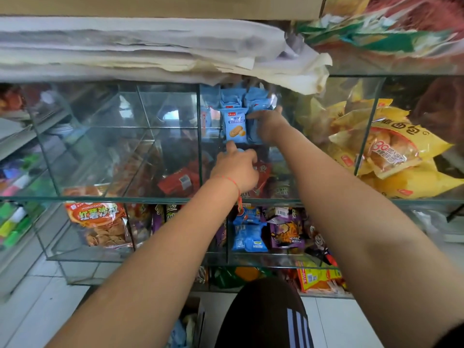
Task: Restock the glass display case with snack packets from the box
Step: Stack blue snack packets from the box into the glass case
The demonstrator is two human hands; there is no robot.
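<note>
Nearest the camera, at the bottom of the view, the open top of the box (194,320) shows between the person's forearms, with pale blue packets dimly visible inside it. Both arms reach up and forward from there into the glass display case (100,198), over a lower shelf of mixed snacks.

The left hand (236,167) comes first. Its fingers are curled and the thumb points up toward the bottom edge of an upright blue packet (236,128); whether it holds anything in the curl cannot be told, though a scrap of blue shows by its knuckles. The right hand (267,124) lies farther in and slightly higher, its fingers curled around the right side of the blue packets (256,101) stacked in the middle compartment of the upper shelf.

The front packet stands on end, its long axis vertical, directly above the left thumb and just left of the right hand. The right hand is the nearer one to it, so it probably steadies the row while the left nudges the packet upright from below.

To the right, behind a glass divider, lie yellow bread bags (391,151).
</note>
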